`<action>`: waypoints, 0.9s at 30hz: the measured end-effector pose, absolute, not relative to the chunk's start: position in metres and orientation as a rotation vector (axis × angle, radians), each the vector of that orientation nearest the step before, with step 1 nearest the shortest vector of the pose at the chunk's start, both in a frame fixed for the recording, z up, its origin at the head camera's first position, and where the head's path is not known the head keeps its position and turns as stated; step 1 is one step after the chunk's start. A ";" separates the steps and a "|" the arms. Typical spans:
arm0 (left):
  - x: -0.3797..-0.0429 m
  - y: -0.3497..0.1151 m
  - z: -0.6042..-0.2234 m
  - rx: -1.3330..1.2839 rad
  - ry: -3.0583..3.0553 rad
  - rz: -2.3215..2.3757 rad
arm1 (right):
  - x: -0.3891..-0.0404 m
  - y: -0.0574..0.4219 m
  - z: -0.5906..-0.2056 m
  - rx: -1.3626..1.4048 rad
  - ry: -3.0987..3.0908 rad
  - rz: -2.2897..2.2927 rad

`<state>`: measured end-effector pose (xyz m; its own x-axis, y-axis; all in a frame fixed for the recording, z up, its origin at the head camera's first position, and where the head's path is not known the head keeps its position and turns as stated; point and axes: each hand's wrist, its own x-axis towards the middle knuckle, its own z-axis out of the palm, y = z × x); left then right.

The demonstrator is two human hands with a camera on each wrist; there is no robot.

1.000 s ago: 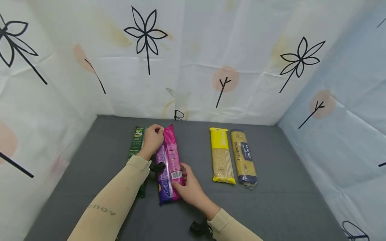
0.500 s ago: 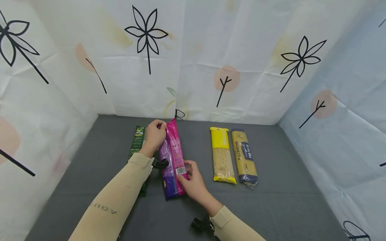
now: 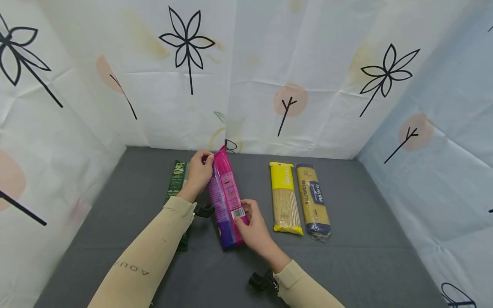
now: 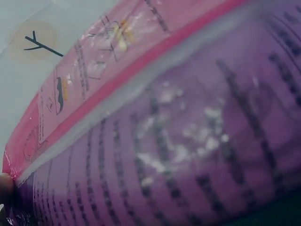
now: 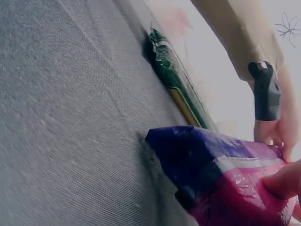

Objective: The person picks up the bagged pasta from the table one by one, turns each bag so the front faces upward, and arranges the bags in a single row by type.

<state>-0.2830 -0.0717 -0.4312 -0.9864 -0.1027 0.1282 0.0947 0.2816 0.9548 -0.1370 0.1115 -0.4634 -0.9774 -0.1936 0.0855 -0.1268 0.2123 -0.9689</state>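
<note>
A long pink and purple plastic packet (image 3: 227,192), printed with a barcode, is held tilted between both hands. My left hand (image 3: 198,173) pinches its far end. With thumb on the printed face, my right hand (image 3: 254,226) grips its lower right edge; the fingers behind it are partly hidden. The packet's purple side (image 4: 155,155) fills most of the left wrist view. In the right wrist view its blue end (image 5: 183,146) stands just off the cloth. A green packet (image 3: 176,182) lies to the left, partly covered by my left hand and forearm.
On the right lie a yellow-ended clear packet of thin noodles (image 3: 286,199) and a spaghetti packet (image 3: 313,201) with blue ends, side by side. The grey cloth-covered table (image 3: 346,265) meets patterned white fabric walls (image 3: 250,64) at the back and sides.
Both hands have carried the pink and purple packet rightward and slightly away, up off the table. Its far end now leans further left. The other packets stay put.
</note>
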 end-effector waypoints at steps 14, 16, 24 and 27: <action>-0.268 -0.061 -0.422 -0.159 -2.527 -1.714 | -0.146 0.134 -0.448 -0.434 3.134 -1.246; -0.263 -0.060 -0.419 -0.149 -2.575 -1.775 | -0.146 0.136 -0.446 -0.483 3.251 -1.086; -0.254 -0.056 -0.412 -0.100 -2.487 -2.165 | -0.147 0.135 -0.440 -0.581 3.500 -0.393; -0.252 -0.052 -0.410 -0.026 -2.407 -2.269 | -0.146 0.133 -0.441 -0.681 3.566 -0.171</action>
